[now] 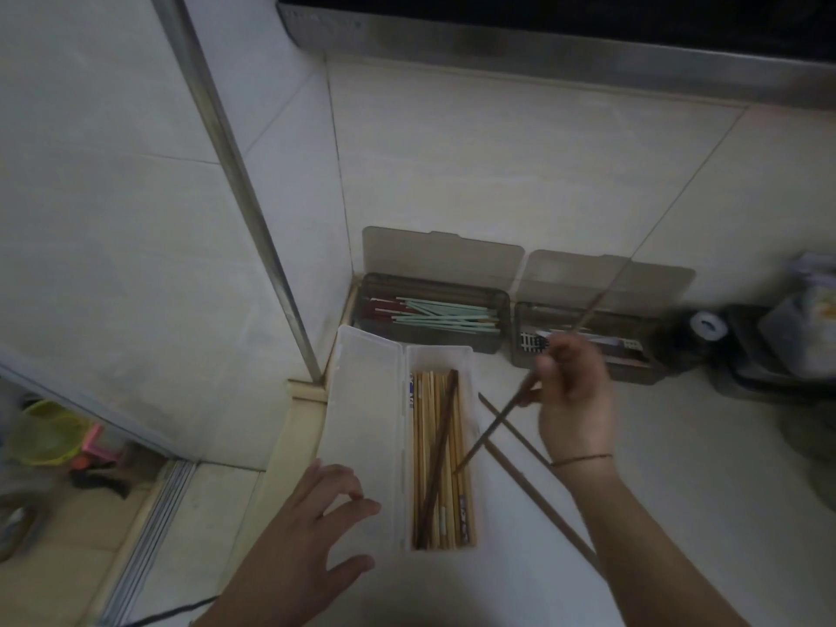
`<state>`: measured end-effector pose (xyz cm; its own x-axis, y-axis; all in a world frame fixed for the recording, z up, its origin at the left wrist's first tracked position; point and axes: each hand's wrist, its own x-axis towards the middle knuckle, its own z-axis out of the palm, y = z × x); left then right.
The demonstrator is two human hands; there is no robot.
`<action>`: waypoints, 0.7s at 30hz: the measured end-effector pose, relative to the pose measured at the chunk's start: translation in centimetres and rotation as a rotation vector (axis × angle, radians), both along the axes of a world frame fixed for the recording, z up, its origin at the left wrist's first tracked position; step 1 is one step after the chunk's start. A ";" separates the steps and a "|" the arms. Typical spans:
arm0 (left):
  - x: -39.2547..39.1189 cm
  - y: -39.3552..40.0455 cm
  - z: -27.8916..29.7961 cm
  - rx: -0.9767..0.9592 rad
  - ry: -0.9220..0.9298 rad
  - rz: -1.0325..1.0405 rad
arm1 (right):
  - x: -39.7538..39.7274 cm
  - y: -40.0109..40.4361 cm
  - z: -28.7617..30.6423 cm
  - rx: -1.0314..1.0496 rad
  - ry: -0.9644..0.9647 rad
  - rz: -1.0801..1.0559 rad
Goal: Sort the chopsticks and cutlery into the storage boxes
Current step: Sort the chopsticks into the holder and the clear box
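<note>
Fingers of the right hand [572, 391] are curled round a dark brown chopstick [493, 423], which is pinched near its middle and held slanting, its lower tip dipped over the right edge of the clear storage box [441, 355] and its upper end blurred, pointing up and to the right. The box is seen just to the left of that hand, its long axis running toward and away from the person, already stocked with pale wooden chopsticks [429, 445] laid lengthwise and one dark stick lying slightly askew over them. The held stick is thus crossed against the box's length, and a turn to bring it parallel is judged to be needed. A second dark chopstick [538, 481] is left on the counter right of the box, partly under the right forearm. The left hand [312, 518] is hovered, fingers loosely spread and holding nothing, over the opened lid [362, 400]. Farther back, two grey boxes are set against the wall: the left grey box [429, 314] filled with pale green sticks, the right grey box [588, 350] partly hidden by the hand.
</note>
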<state>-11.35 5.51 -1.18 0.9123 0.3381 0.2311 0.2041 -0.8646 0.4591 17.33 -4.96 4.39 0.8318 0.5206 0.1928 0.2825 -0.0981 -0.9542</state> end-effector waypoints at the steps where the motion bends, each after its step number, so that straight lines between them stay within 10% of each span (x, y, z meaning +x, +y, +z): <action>1: 0.0 0.0 0.1 -0.001 0.000 -0.002 | -0.9 0.7 -0.5 -0.078 0.003 0.046; 14: -0.1 0.0 -0.5 0.004 -0.018 0.002 | -8.3 2.3 -6.8 -1.093 -0.261 0.679; 21: -0.2 0.1 -0.6 -0.009 -0.032 0.001 | -5.6 0.0 -5.6 -0.709 -0.371 0.398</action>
<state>-11.51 5.60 -1.75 0.9042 0.3413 0.2569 0.1903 -0.8603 0.4729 11.71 -4.92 -1.21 0.5124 0.8564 -0.0633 0.6998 -0.4591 -0.5473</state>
